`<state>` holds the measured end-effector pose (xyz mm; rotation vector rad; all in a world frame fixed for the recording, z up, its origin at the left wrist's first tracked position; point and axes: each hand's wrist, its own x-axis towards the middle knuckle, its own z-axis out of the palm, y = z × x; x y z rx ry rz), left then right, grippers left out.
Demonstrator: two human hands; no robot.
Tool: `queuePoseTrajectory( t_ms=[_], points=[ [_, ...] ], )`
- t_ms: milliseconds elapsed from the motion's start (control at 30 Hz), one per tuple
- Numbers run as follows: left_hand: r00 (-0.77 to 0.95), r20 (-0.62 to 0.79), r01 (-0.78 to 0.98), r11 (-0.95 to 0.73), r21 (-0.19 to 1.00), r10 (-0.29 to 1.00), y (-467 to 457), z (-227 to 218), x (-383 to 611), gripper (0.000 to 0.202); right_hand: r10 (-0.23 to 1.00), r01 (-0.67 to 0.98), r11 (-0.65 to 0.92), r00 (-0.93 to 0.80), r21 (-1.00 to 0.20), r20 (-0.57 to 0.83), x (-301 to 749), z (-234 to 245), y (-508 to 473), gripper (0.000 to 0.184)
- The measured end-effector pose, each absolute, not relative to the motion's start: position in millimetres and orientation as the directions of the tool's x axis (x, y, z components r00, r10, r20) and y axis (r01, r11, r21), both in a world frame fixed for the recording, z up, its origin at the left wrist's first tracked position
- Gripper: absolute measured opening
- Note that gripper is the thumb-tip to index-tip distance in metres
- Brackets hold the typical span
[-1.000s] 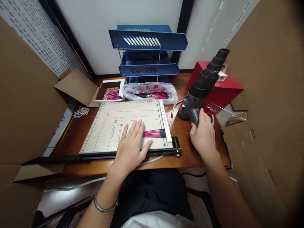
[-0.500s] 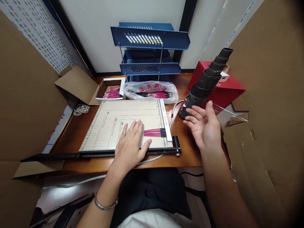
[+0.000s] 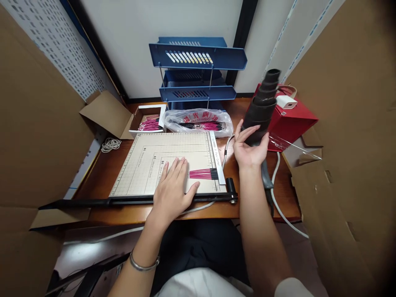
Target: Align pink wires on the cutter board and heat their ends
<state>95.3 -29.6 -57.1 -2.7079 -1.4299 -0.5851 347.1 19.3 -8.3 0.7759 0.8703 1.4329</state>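
Note:
My left hand [image 3: 173, 187] lies flat with spread fingers on the cream gridded board of a paper cutter [image 3: 145, 165]. Just right of its fingertips, a row of thin pink wires with black ends [image 3: 202, 173] rests on the board, its black ends near the white strip [image 3: 218, 159]. My right hand [image 3: 251, 148] is wrapped round the lower part of a black, stepped, tapering nozzle [image 3: 262, 109] that points up. Below it a grey handle [image 3: 266, 175] with a cord shows beside my wrist; the tool looks like a hot-air gun.
Behind the cutter sit an open box of pink wires [image 3: 150, 123] and a plastic bag of wires [image 3: 199, 123]. Blue letter trays [image 3: 198, 60] stand at the back. A red box [image 3: 293, 123] is at the right. The cutter's black arm [image 3: 93, 202] runs along the front.
My right hand has moved left and closed round the black nozzle, which now stands more upright. The grey handle and its cord have come into view. My left hand stays on the board.

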Motion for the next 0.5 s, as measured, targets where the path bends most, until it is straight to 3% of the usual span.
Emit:
queuePoseTrajectory(
  t_ms=[33,67,100,167,233,300,500],
  points=[
    [0.509,0.338,0.798,-0.581,0.159,0.792,-30,-58,95,0.066,0.99,-0.762,0.106,0.021,0.638,-0.14,341,-8,15,0.065],
    [0.509,0.341,0.794,-0.583,0.169,0.791,-30,-58,95,0.066,0.968,-0.917,0.2,0.13,0.346,-0.214,334,-8,10,0.056],
    [0.507,0.345,0.79,-0.586,0.18,0.79,-30,-58,95,0.065,0.935,-0.96,0.278,0.26,0.043,-0.242,327,-8,4,0.044],
    [0.504,0.359,0.778,-0.594,0.207,0.785,-30,-59,94,0.064,0.897,-0.856,0.302,0.404,-0.419,-0.179,314,-8,-11,0.031],
    [0.497,0.381,0.761,-0.602,0.241,0.78,-30,-58,94,0.061,0.894,-0.665,0.255,0.438,-0.702,-0.09,304,-7,-25,0.033],
    [0.493,0.399,0.74,-0.614,0.275,0.773,-31,-56,93,0.053,0.875,-0.502,0.273,0.484,-0.821,-0.006,300,-6,-37,0.04],
    [0.484,0.415,0.721,-0.619,0.312,0.771,-31,-56,88,0.041,0.836,-0.289,0.362,0.522,-0.886,0.171,310,0,-60,0.042]
  ],
)
